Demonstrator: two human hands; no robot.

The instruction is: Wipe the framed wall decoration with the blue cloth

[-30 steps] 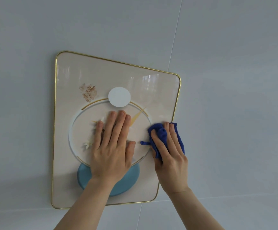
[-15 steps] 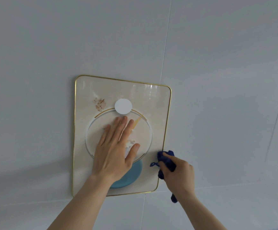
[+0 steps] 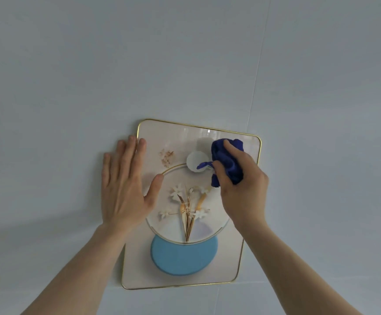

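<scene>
The framed wall decoration (image 3: 176, 142) hangs on a pale wall, cream with a thin gold rim, a flower picture in a round ring and a light blue disc below. My left hand (image 3: 123, 187) lies flat with fingers spread over the frame's left edge, half on the wall. My right hand (image 3: 242, 192) grips the bunched dark blue cloth (image 3: 227, 160) and presses it against the upper right part of the picture, beside a small white circle.
The wall (image 3: 185, 60) is made of large pale grey panels with thin seams, one running down just right of the frame. A horizontal seam lies near the frame's bottom edge.
My left hand slid from the picture's centre to its left edge, uncovering the flowers. My right hand went from the frame's right edge down to its lower right corner, then up to the upper right.
</scene>
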